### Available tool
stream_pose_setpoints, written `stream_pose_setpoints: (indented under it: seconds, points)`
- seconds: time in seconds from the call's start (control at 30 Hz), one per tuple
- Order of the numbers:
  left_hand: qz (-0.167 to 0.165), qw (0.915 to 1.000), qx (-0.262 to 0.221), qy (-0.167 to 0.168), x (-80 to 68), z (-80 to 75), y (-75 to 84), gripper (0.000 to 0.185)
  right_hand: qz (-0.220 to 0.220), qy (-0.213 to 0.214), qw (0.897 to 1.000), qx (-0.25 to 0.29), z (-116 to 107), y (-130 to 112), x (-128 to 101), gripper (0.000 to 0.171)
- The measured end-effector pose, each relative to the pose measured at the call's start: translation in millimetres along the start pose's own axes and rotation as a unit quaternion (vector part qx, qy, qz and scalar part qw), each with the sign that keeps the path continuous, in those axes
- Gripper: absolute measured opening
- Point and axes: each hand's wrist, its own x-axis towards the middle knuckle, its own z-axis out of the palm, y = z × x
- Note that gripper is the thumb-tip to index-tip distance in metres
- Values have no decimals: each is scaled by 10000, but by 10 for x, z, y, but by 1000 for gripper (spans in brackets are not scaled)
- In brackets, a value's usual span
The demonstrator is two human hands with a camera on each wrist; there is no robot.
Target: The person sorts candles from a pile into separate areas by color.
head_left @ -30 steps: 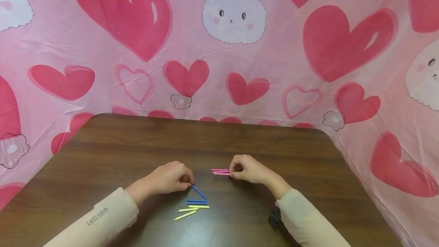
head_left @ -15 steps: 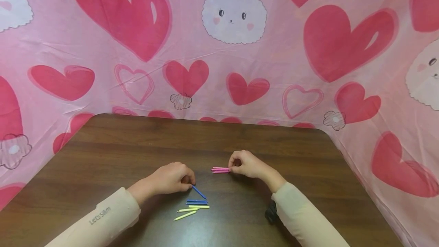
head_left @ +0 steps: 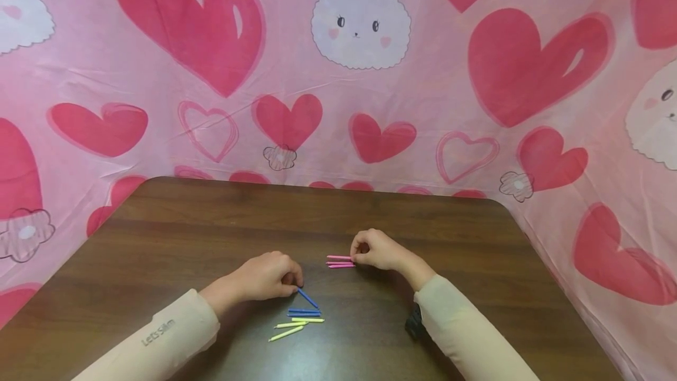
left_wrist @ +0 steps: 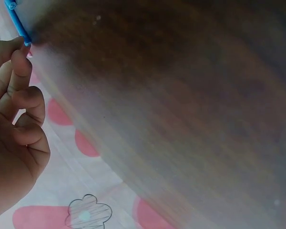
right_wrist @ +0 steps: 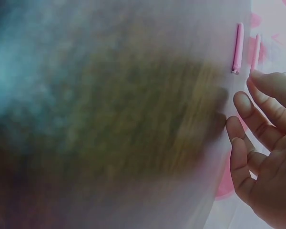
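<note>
You have the blue stick (head_left: 307, 297) by its upper end, pinched between the thumb and forefinger of your left hand (head_left: 270, 276). It slants down to the right-hand end of the blue pair (head_left: 304, 313); whether the tips touch, you cannot tell. Holding only the very end likely keeps your fingers off the blue pair and leaves the lower tip free to aim.

Beyond the blue pair and to its right, your right hand (head_left: 381, 250) pinches the right end of the pink stick (head_left: 339, 257), the remaining fingers curved away from it. The pink stick lies almost parallel to the pink pair (head_left: 341, 266), just apart on the far side, a hold that probably suits lining up the ends. Your two hands are well apart, each at its own colour.

Just on the near side of the blue pair lie three yellow sticks (head_left: 291, 325), untouched, two of them fanned towards the left. The colours look grouped on purpose.

All this rests on the table (head_left: 238, 216). Farther to the right of the blue pair, a dark thing (head_left: 414, 322) shows by your right sleeve (head_left: 465, 322), too hidden to identify.
</note>
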Motion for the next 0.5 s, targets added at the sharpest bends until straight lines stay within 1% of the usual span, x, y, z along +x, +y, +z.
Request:
stream_pose_setpoints:
  seconds: [0.23,0.5]
  points:
    - [-12,10000,-12,1,11,4,-21,6,26,-65,10000,51,15,13,54,5]
    - [-53,10000,-21,12,26,15,-42,4,79,-102,9998,147,31,33,105,5]
